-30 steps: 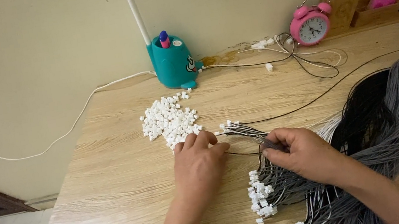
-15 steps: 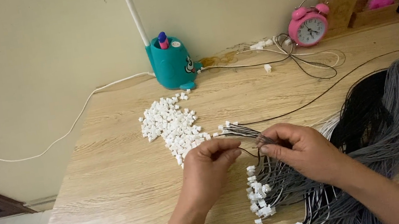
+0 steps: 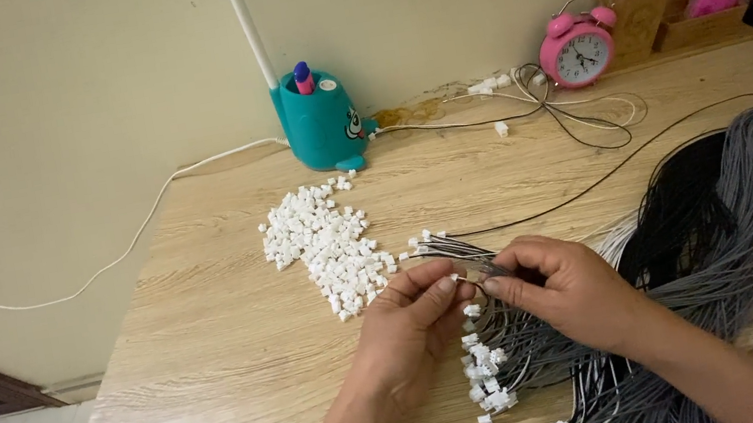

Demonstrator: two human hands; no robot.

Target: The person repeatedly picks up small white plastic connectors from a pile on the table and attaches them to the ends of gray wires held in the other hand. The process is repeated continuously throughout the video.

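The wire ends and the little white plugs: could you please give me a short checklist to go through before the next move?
1. Left hand pinches a white plug at its fingertips: ok.
2. Right hand holds a wire end against that plug: ok.
3. Wire seated in the plug: cannot tell, fingers hide it.
4. Pile of loose plugs within reach of the left hand: ok.
5. Bundle of grey and black wires lying on the table, not slipping off: ok.

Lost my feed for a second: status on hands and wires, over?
Left hand pinching a small white connector. Right hand gripping grey wires. Loose connector pile beside the left hand, nothing blocking.
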